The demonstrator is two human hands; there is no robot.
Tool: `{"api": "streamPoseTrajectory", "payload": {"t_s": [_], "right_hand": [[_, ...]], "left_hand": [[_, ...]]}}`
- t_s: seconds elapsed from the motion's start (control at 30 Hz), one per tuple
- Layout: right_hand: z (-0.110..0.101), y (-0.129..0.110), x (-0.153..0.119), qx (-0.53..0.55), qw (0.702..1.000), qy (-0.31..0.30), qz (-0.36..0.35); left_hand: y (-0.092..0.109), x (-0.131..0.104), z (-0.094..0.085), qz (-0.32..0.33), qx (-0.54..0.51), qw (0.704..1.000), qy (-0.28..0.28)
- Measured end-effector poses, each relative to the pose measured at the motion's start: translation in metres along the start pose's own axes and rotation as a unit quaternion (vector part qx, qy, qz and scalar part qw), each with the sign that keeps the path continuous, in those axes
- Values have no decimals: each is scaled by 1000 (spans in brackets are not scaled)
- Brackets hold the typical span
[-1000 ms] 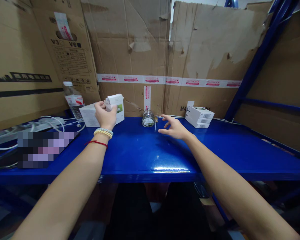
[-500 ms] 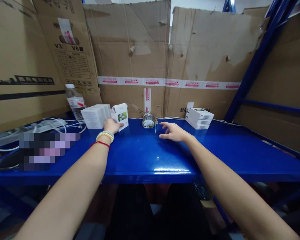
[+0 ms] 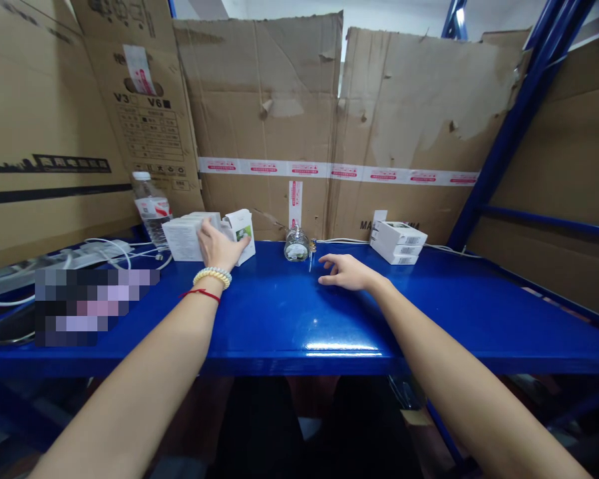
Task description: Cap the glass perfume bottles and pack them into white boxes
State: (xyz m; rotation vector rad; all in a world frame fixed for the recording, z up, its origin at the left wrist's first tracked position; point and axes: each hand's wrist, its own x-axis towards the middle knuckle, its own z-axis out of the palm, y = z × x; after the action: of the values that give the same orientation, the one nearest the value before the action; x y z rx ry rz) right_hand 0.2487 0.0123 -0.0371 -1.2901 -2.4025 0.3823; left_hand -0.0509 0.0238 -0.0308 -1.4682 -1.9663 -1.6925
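Note:
My left hand [image 3: 219,245] reaches over a row of white boxes [image 3: 182,241], fingers apart. Its thumb is across the front of a white carton [image 3: 245,254] with a green picture and raised top flaps; whether it touches is unclear. Part of the carton and the nearest boxes are hidden behind this hand. Open and holding nothing, my right hand [image 3: 348,271] hovers low over the blue table with slightly bent fingers. Left of its fingertips are a round clear glass bottle [image 3: 296,251] with a label and a small glass piece with a gold-coloured top [image 3: 313,246].
On the right stands a stack of white boxes [image 3: 398,242]. A water bottle [image 3: 152,207] and white cables with a power strip [image 3: 94,253] are at the left, beside a blurred-out patch. Cardboard sheets [image 3: 269,126] wall the blue table [image 3: 279,313] at the back.
My left hand has lifted and spread, its fingers now over the row of white boxes. My right hand has barely moved. The view has tilted slightly upward.

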Motion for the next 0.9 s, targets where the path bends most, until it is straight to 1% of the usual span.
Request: {"api": "streamPoseTrajectory", "payload": {"t_s": [0.07, 0.1, 0.13, 0.2, 0.3, 0.37, 0.5, 0.57, 0.63, 0.7, 0.77, 0.83, 0.9], "right_hand": [[0, -1, 0, -3, 1000, 0, -1], [0, -1, 0, -6, 1000, -1, -2], [0, -1, 0, -8, 1000, -2, -3], [0, -1, 0, -11, 1000, -4, -2], [-1, -2, 0, -12, 1000, -5, 2], [-1, -3, -1, -12, 1000, -4, 2], [-2, -4, -2, -13, 1000, -5, 5], [-2, -5, -2, -15, 1000, -7, 6], [-2, -5, -2, -18, 1000, -8, 5], [-1, -5, -1, -21, 1000, -8, 3], [-1, -4, -1, -21, 1000, -8, 3], [-1, -4, -1, -21, 1000, -8, 4], [-1, -3, -1, -23, 1000, -8, 4]], "left_hand": [[13, -3, -4, 68, -9, 995, 76], [19, -5, -5, 100, -12, 990, 96], [24, -7, -5, 130, -15, 986, 102], [31, -11, -3, 181, -18, 980, 78], [35, -16, 3, 245, -16, 969, -7], [34, -18, 7, 269, -7, 962, -57], [30, -17, 10, 265, 22, 955, -134], [28, -17, 10, 258, 45, 944, -202], [26, -18, 11, 253, 81, 920, -288], [24, -19, 13, 244, 124, 887, -373], [22, -21, 15, 224, 161, 852, -445], [21, -22, 15, 198, 180, 825, -497], [20, -22, 15, 180, 184, 811, -525]]}}
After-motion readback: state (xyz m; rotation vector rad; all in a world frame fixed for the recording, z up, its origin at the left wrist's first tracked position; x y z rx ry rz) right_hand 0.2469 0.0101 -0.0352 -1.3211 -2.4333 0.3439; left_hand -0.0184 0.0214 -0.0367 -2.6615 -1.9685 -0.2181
